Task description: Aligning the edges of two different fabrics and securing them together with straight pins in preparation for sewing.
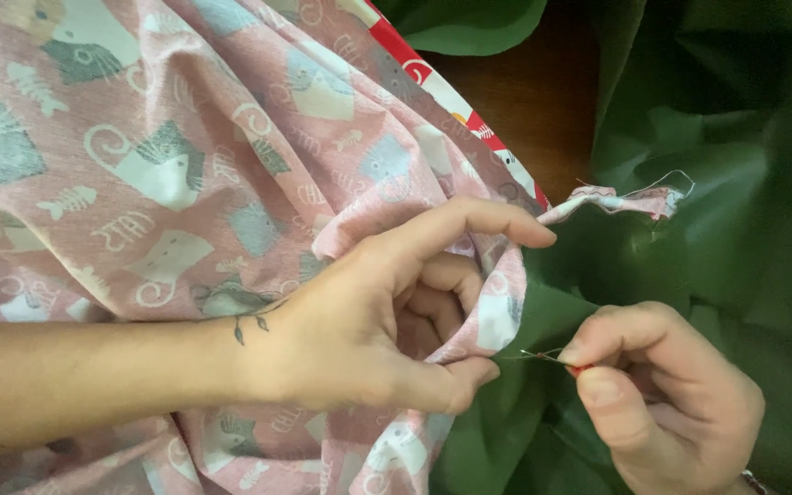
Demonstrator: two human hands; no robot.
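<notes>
My left hand (387, 321) grips the edge of the pink printed cloth (167, 174), which lies over green fabric (717, 183); my right hand (662, 394) pinches a needle (543, 357) at that edge.

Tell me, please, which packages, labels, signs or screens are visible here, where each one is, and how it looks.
None of these is in view, only sewing things:
Pink fabric with cat and fishbone print, left, held by the left hand.
Green cloth, right.
Needle, in the right hand.
</notes>
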